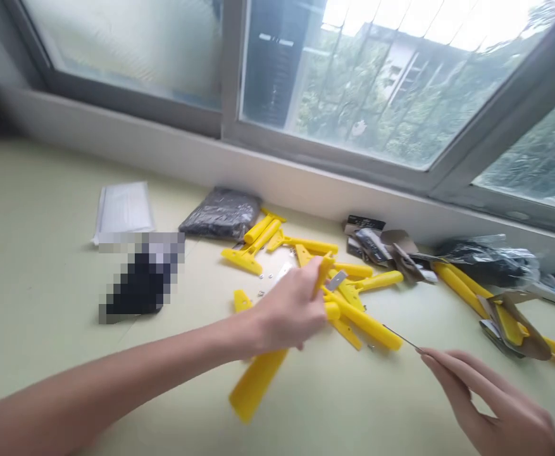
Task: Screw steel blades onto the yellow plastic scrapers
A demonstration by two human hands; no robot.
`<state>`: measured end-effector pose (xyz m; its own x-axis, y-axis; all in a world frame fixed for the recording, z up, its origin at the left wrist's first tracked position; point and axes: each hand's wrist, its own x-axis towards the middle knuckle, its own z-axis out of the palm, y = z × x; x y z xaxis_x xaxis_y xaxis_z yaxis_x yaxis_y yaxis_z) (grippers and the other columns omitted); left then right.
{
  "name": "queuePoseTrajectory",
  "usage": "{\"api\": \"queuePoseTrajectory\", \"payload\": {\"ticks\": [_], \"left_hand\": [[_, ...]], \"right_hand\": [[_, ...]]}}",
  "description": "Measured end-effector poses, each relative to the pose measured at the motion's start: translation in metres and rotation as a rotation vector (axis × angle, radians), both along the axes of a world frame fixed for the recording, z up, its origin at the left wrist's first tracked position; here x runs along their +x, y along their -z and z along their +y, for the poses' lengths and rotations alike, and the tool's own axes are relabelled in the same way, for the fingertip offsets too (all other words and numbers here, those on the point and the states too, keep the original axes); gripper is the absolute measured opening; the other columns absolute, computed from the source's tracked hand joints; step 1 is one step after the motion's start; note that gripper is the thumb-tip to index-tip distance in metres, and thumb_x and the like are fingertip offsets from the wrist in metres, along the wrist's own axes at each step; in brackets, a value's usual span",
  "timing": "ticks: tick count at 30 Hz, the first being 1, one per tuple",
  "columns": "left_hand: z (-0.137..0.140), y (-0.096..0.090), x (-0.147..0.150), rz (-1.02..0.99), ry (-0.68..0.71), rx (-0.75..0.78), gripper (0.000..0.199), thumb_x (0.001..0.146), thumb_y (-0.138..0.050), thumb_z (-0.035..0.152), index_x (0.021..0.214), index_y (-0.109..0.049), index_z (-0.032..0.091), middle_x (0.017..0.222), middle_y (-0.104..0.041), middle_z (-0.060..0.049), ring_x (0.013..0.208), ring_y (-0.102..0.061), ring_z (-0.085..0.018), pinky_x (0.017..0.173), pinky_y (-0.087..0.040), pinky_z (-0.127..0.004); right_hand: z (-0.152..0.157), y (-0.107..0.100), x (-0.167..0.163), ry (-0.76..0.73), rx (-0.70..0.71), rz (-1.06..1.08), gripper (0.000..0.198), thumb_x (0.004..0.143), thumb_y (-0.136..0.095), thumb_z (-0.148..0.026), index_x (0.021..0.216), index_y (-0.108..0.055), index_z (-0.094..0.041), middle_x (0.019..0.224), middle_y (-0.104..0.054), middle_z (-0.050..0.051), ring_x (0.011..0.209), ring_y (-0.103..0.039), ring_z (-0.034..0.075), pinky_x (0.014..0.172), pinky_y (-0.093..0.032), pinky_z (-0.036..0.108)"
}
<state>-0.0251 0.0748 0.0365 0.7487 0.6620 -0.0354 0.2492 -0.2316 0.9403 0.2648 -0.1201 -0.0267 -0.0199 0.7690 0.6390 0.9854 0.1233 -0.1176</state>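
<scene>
My left hand (pixel 296 307) is closed around a yellow plastic scraper (pixel 258 386), whose wide end sticks out below the wrist. A yellow edge shows above my thumb, and a small grey metal blade (pixel 336 280) is just right of my fingers. In a pinch, my right hand (pixel 500 399) holds a thin metal rod (pixel 403 337) pointing left; its kind cannot be made out. Its tip is close to a yellow handle (pixel 372 323) on the table. More yellow scraper parts (pixel 305 244) lie beyond and beside my left hand, with several tiny metal screws (pixel 261 293) among them.
A dark plastic-wrapped packet (pixel 223 212) and a clear plastic case (pixel 124 209) lie at the back left, near a blurred-out black object (pixel 144 278). Opened cardboard packaging (pixel 391 247), a black plastic bag (pixel 490 259) and more yellow handles (pixel 462 288) are along the right. Behind runs the window ledge (pixel 305 183).
</scene>
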Motion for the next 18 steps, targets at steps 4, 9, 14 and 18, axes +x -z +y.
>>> {"api": "queuePoseTrajectory", "payload": {"ticks": [4,9,14,18], "left_hand": [[0.024,-0.014,0.014,0.358,-0.127,0.577,0.050,0.094,-0.043,0.013,0.143,-0.050,0.017,0.123,-0.068,-0.016,0.112,-0.068,-0.028,0.096,-0.055,-0.038],[0.051,-0.013,0.030,0.592,-0.170,0.630,0.095,0.077,-0.080,0.035,0.156,-0.036,0.005,0.143,-0.055,-0.031,0.130,-0.058,-0.044,0.104,-0.048,-0.049],[0.051,-0.012,0.034,0.661,-0.208,0.699,0.073,0.099,-0.044,0.062,0.151,-0.047,0.011,0.142,-0.059,-0.026,0.126,-0.062,-0.040,0.099,-0.051,-0.047],[0.047,-0.009,0.030,0.690,-0.203,0.771,0.064,0.099,-0.048,0.058,0.145,-0.055,0.016,0.145,-0.057,-0.025,0.118,-0.067,-0.040,0.094,-0.054,-0.046]], "right_hand": [[0.026,0.005,0.021,-0.058,0.039,-0.010,0.011,0.099,-0.060,-0.022,0.109,-0.065,-0.023,0.097,-0.069,0.003,0.078,-0.067,0.013,0.073,-0.051,0.024],[0.048,0.015,0.049,-0.050,-0.004,0.217,0.007,0.100,-0.059,-0.027,0.104,-0.065,-0.024,0.090,-0.066,0.002,0.070,-0.062,0.010,0.055,-0.048,0.019],[0.037,0.023,0.084,-0.064,0.050,0.200,0.011,0.099,-0.060,-0.026,0.108,-0.066,-0.026,0.093,-0.066,0.002,0.076,-0.065,0.012,0.064,-0.051,0.021],[0.017,0.019,0.136,0.046,0.232,0.119,0.012,0.092,-0.067,-0.033,0.103,-0.070,-0.029,0.093,-0.070,0.002,0.079,-0.068,0.017,0.080,-0.053,0.029]]}}
